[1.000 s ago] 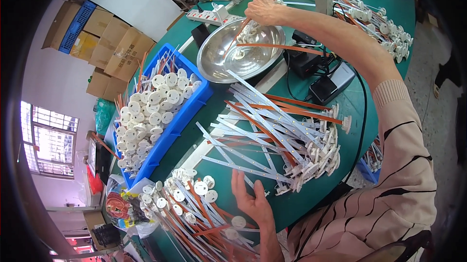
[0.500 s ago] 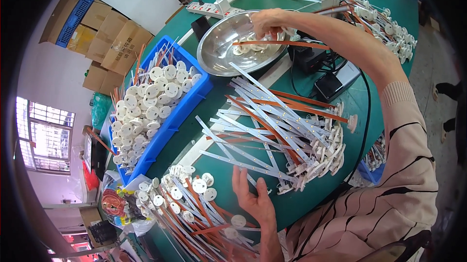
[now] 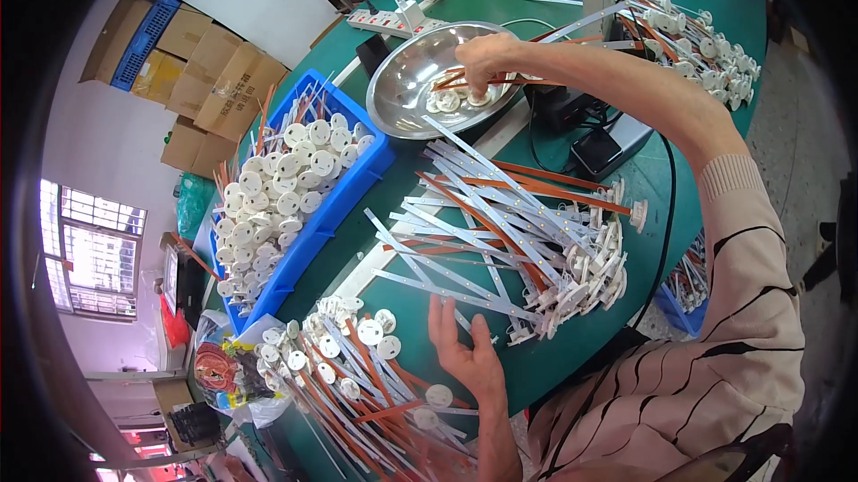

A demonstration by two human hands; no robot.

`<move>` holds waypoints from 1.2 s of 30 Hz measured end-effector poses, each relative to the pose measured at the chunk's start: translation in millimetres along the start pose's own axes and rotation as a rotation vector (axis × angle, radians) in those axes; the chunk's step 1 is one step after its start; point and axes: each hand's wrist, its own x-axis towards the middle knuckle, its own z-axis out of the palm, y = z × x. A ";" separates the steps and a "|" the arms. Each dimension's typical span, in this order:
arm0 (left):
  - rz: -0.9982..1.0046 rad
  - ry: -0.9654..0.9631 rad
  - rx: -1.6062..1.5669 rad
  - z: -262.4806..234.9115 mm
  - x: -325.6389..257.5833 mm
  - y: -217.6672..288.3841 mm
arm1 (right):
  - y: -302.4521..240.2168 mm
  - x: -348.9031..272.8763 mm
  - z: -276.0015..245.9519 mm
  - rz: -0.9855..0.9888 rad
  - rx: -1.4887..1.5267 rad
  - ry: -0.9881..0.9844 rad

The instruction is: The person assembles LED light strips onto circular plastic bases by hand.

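My right hand (image 3: 487, 62) reaches into a shiny steel bowl (image 3: 393, 111). Its fingers are bent together and point down at small white round pieces (image 3: 447, 102) in the bowl. An orange strip (image 3: 527, 81) crosses the bowl by these fingers; what they grip is hidden. Palm up, my left hand (image 3: 469, 357) rests with thumb and fingers apart, holding nothing. Just beyond its fingertips lies a pile of white LED strips (image 3: 483, 214), mixed with orange-backed ones, their white round end pieces (image 3: 581, 285) bunched at the right.
A blue bin (image 3: 308, 249) full of white discs on strips stands left. More disc-ended strips (image 3: 357, 375) lie at the near left and a heap (image 3: 706, 48) at the far right. Black adapters (image 3: 594, 151) with cables sit right of the bowl; a power strip (image 3: 393, 21) lies behind it.
My right hand has lowered slightly into the bowl, its fingers now down at the white pieces. A white strip now shows beyond the right forearm. My left hand has hardly moved.
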 end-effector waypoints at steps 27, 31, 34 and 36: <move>0.039 0.053 0.095 1.1 -5.0 -2.2 | -70.2 -120.7 -99.9 -0.196 0.569 0.213; 0.070 0.075 0.099 -1.3 -3.7 -9.8 | -116.0 -152.7 -100.5 -0.303 0.594 0.065; 0.053 0.108 0.074 -2.0 -2.7 -14.4 | -171.4 -163.9 -72.6 -0.394 0.800 -0.130; 0.094 0.100 0.105 7.1 -1.3 -9.1 | -193.2 -185.5 -63.4 -0.418 0.927 -0.234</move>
